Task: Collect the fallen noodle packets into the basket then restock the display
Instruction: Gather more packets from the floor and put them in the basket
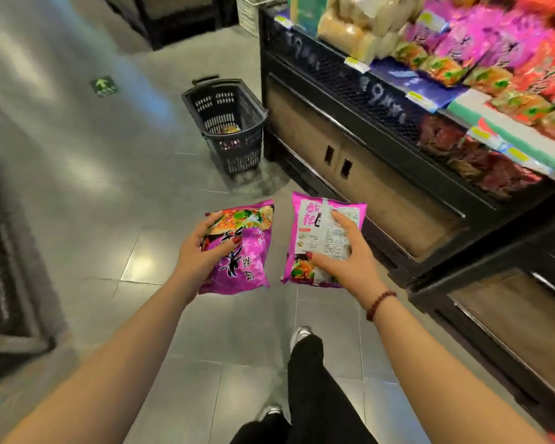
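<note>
Packets, mid-frame: left hand (202, 251) grips one (241, 251), right hand (343, 261) grips another (318, 232); basket (234, 123) above.

Purple packet (249, 267) in left hand (199, 253), pink packet (313, 224) in right hand (346, 256), basket (241, 155) ahead.

Glossy grey floor tiles (109, 193) run everywhere below the fingers (343, 223). Way out past them and off to the left there's a small green sticker (104, 86) on the floor, too blurry to read. A dark rack (0, 267) sits far left of them. Behind them, toward the camera: a dark red bead bracelet (378, 304), black trousers (308, 379) and a white sneaker (300, 334). A white crate (247, 12) sits far beyond them, up top.
</note>
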`<state>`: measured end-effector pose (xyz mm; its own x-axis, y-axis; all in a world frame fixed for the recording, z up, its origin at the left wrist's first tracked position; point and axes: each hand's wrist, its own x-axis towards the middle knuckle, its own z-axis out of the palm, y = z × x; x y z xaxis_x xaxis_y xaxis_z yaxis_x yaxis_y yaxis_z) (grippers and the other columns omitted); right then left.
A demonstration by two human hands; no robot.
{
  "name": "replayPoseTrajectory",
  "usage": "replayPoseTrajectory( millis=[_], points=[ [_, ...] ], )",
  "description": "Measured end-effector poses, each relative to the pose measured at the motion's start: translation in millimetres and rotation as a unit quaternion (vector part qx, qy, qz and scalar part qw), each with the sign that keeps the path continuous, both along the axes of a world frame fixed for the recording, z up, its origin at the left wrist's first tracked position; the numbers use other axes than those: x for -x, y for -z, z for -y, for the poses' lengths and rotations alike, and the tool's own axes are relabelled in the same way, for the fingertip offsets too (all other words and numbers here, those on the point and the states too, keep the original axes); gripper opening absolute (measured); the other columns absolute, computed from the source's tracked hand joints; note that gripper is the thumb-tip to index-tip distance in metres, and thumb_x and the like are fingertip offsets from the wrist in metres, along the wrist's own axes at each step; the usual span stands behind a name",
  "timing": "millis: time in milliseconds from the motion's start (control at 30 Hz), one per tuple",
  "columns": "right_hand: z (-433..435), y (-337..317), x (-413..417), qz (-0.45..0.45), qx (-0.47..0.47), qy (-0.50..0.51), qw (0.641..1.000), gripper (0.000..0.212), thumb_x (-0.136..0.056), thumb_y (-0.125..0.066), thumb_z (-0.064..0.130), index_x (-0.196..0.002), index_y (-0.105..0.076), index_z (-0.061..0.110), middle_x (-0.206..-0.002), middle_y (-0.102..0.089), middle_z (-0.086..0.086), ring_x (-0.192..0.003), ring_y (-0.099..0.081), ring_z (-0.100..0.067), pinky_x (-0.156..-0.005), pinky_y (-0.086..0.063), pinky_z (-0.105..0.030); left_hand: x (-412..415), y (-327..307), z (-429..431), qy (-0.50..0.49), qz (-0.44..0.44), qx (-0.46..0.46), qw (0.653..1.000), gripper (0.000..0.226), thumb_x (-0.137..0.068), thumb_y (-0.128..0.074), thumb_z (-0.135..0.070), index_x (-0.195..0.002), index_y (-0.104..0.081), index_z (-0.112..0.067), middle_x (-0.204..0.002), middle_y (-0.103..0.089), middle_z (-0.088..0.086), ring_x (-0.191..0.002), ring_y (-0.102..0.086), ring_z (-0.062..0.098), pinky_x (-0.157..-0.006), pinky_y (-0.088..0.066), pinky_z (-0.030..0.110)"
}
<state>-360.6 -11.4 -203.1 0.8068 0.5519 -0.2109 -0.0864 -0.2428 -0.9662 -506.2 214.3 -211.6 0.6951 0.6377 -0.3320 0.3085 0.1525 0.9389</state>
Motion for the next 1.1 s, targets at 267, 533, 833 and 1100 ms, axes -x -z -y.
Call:
replayPoseTrajectory(
  millis=[267,533,833,1100],
  points=[
    [-108.4,6.2,-129.5,-0.001,0.017,-0.073,0.997,0.079,-0.075,-0.080,0.008,-0.136,-0.039,0.036,-0.108,-0.045,0.018,-0.091,-0.055,0.000,-0.057,-0.049,-0.008,-99.5,3.8,-79.3,-0.079,-0.013,-0.034,0.996,0.057,-0.084,-0.074,-0.025,-0.134,-0.050,-0.038,-0.124,-0.051,-0.004,-0.099,-0.061,0.010,-0.062,-0.057,0.023],
    [-200.8,-3.7,-244.6,0.008,0.023,-0.135,0.991,0.081,-0.073,-0.082,0.011,-0.137,-0.039,0.035,-0.110,-0.046,0.021,-0.091,-0.057,0.008,-0.061,-0.049,-0.009,-195.5,-2.3,-151.1,-0.124,-0.009,-0.050,0.991,0.058,-0.083,-0.075,-0.026,-0.134,-0.051,-0.040,-0.132,-0.051,0.000,-0.105,-0.061,0.015,-0.071,-0.060,0.029],
    [-312.2,10.4,-334.6,0.011,0.009,-0.151,0.988,0.082,-0.074,-0.081,0.008,-0.139,-0.039,0.033,-0.117,-0.047,0.014,-0.101,-0.052,0.001,-0.071,-0.054,-0.012,-272.1,12.0,-266.4,-0.154,-0.033,-0.033,0.987,0.058,-0.079,-0.077,-0.036,-0.129,-0.051,-0.049,-0.135,-0.050,0.001,-0.110,-0.061,0.025,-0.081,-0.059,0.048],
    [-453.3,18.8,-433.2,0.044,0.027,-0.153,0.987,0.082,-0.069,-0.085,0.009,-0.136,-0.044,0.030,-0.122,-0.055,0.006,-0.097,-0.054,0.007,-0.073,-0.050,-0.008,-361.4,12.2,-400.1,-0.177,-0.001,-0.005,0.984,0.056,-0.085,-0.074,-0.019,-0.133,-0.052,-0.038,-0.123,-0.057,0.000,-0.095,-0.068,0.022,-0.061,-0.059,0.030]
  ],
)
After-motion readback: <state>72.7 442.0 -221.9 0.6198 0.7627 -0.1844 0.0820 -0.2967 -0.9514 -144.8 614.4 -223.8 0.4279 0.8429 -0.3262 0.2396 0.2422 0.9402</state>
